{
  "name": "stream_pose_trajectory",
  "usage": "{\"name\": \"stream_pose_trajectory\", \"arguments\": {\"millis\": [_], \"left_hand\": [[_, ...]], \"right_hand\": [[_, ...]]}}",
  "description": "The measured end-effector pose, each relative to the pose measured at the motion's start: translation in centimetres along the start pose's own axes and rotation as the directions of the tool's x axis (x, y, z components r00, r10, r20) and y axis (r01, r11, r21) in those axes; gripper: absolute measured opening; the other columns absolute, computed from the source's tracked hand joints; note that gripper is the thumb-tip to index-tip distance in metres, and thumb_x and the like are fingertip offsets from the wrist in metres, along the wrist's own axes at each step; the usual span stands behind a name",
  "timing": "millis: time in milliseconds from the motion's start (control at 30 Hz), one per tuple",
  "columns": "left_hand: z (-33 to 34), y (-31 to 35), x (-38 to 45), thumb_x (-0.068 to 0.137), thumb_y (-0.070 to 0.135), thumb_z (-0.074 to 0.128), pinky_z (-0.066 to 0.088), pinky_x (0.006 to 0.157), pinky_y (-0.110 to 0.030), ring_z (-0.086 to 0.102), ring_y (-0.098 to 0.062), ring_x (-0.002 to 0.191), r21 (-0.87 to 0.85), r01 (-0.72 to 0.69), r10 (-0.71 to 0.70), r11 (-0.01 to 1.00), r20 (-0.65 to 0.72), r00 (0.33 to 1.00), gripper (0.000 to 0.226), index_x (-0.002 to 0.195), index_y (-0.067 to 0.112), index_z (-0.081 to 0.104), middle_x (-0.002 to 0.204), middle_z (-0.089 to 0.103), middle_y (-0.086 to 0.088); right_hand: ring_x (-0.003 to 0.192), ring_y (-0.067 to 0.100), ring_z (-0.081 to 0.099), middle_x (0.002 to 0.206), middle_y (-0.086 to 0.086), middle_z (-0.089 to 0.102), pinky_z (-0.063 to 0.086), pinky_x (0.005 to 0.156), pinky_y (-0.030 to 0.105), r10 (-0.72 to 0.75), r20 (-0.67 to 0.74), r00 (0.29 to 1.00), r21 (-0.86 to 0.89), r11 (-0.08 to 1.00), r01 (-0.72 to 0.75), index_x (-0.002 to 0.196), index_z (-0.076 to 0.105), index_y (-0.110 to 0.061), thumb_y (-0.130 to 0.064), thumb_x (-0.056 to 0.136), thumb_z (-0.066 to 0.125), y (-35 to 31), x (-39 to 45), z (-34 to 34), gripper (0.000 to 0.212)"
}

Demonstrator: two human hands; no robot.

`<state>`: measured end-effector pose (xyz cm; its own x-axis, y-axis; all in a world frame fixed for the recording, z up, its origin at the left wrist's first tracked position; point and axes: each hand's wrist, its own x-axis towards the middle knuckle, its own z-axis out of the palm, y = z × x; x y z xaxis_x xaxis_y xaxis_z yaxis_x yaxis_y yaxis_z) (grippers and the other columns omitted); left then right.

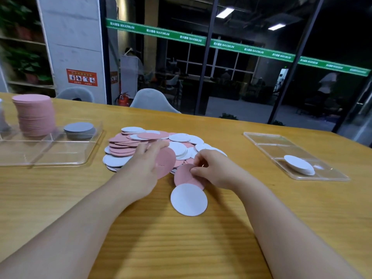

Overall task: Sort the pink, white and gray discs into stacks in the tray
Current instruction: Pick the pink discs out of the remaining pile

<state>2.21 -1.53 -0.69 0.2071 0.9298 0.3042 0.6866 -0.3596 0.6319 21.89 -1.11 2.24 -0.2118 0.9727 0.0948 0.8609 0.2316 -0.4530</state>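
While its fingers curl over the top edge of a thin, flat pink disc (164, 163), the left hand (141, 166) grips that disc tilted up off the table, thumb side hidden behind it; the right hand (211, 168) pinches the rim of a second pink disc (184, 175) between thumb and fingertips, this one lying low over the wood with another pink disc under it; a matte white disc (188, 199) lies flat just nearer the front edge of the table (181, 248), its far rim overlapping the pink ones. Beyond both hands, toward the middle of the table, a loose pile of pink and white discs (153, 146) spreads in overlapping layers, all round and card-thin. Toward the left edge sits a clear plastic tray (50, 156) with raised dividers; a tall stack of pink discs (36, 115) stands in its far compartment and a short stack of gray discs (80, 129) in the far-right one. Near the right edge a second clear tray (261, 137) holds a low, slumped stack of white discs (300, 165) in a near compartment. The tabletop is yellow wood with a fine straight grain. Behind, a green band (201, 40) across dark glass repeats the word MAXIMUM; a red sign (82, 77) on the white pillar is too small to read.
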Motion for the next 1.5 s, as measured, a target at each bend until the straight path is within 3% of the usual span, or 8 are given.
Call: {"name": "stream_pose_trajectory", "arguments": {"millis": [267,433,567,733,833,1100,1233,1500], "left_hand": [[0.4,0.3,0.1,0.097,0.034,0.039,0.023,0.096,-0.023,0.030,-0.003,0.121,-0.122,-0.024,0.031,0.992,0.054,0.998,0.042,0.136,0.045,0.029,0.136,0.027,0.009],[0.5,-0.3,0.4,0.094,0.010,0.042,0.033,0.091,-0.023,0.038,-0.007,0.115,-0.061,-0.040,0.040,0.997,0.012,0.999,0.056,0.134,0.048,0.031,0.138,0.028,0.007],[-0.6,-0.7,0.8,0.091,0.001,0.040,0.040,0.071,-0.015,0.044,-0.007,0.098,-0.140,0.012,-0.020,0.990,-0.056,0.998,0.058,0.118,0.052,0.042,0.129,0.035,0.007],[-2.3,-1.4,1.5,0.081,-0.008,0.041,0.038,0.058,-0.021,0.043,-0.023,0.103,-0.267,0.058,-0.121,0.962,-0.228,0.966,0.058,0.094,0.048,0.046,0.122,0.039,0.000],[-2.7,-1.8,1.2,0.082,-0.007,0.040,0.042,0.047,-0.025,0.050,-0.030,0.081,-0.280,0.122,-0.169,0.952,-0.148,0.975,0.050,0.088,0.042,0.046,0.120,0.039,-0.004],[-4.4,-3.7,-1.2,0.079,0.015,0.043,0.041,0.089,-0.032,0.045,-0.005,0.106,-0.090,-0.030,0.027,0.995,-0.036,0.999,0.047,0.099,0.057,0.040,0.120,0.044,0.011],[-4.1,-4.3,-1.4,0.087,0.005,0.048,0.032,0.084,-0.015,0.041,0.005,0.105,-0.138,-0.051,0.040,0.989,-0.081,0.996,0.062,0.095,0.066,0.037,0.117,0.045,0.013],[-3.9,-5.0,-1.1,0.087,-0.002,0.048,0.027,0.080,-0.001,0.033,0.015,0.109,-0.153,-0.067,0.049,0.986,-0.118,0.992,0.054,0.102,0.050,0.047,0.122,0.041,0.012]], "right_hand": [[0.072,0.017,0.061,0.074,-0.003,0.062,0.052,0.075,0.039,-0.044,-0.248,0.968,0.293,0.949,0.118,0.071,0.048,-0.024,-0.023,0.087,0.063,-1.9,0.2,2.9,0.022],[0.071,0.011,0.062,0.073,-0.005,0.065,0.052,0.071,0.028,-0.072,-0.283,0.957,0.377,0.909,0.179,0.074,0.055,-0.022,-0.019,0.087,0.063,-2.1,0.4,3.6,0.016],[0.082,0.007,0.054,0.084,-0.010,0.059,0.037,0.068,0.012,-0.114,-0.329,0.937,0.174,0.968,0.179,0.086,0.061,-0.020,-0.022,0.087,0.063,-0.8,1.0,3.6,0.003],[0.103,0.015,0.045,0.105,-0.003,0.057,0.040,0.086,0.026,-0.208,-0.308,0.928,-0.070,0.978,0.196,0.108,0.063,-0.016,-0.037,0.081,0.068,-0.3,1.6,4.9,0.035],[0.106,0.016,0.044,0.109,-0.003,0.056,0.041,0.089,0.031,-0.207,-0.292,0.934,-0.128,0.976,0.176,0.113,0.062,-0.017,-0.043,0.081,0.066,-0.6,1.6,5.3,0.042],[0.093,0.023,0.061,0.097,0.007,0.067,0.048,0.076,0.035,-0.051,-0.074,0.996,-0.115,0.992,0.042,0.099,0.071,-0.012,-0.029,0.083,0.065,-2.4,3.4,2.9,0.024],[0.083,0.021,0.051,0.074,0.005,0.057,0.034,0.060,0.023,0.016,0.144,0.989,-0.356,0.934,0.037,0.089,0.061,-0.010,-0.038,0.095,0.046,-3.8,4.8,1.0,0.033],[0.088,0.022,0.052,0.094,0.000,0.050,0.043,0.075,0.033,-0.278,-0.077,0.957,-0.387,0.893,0.229,0.090,0.049,-0.020,-0.022,0.095,0.041,-2.4,3.9,2.7,0.010]]}}
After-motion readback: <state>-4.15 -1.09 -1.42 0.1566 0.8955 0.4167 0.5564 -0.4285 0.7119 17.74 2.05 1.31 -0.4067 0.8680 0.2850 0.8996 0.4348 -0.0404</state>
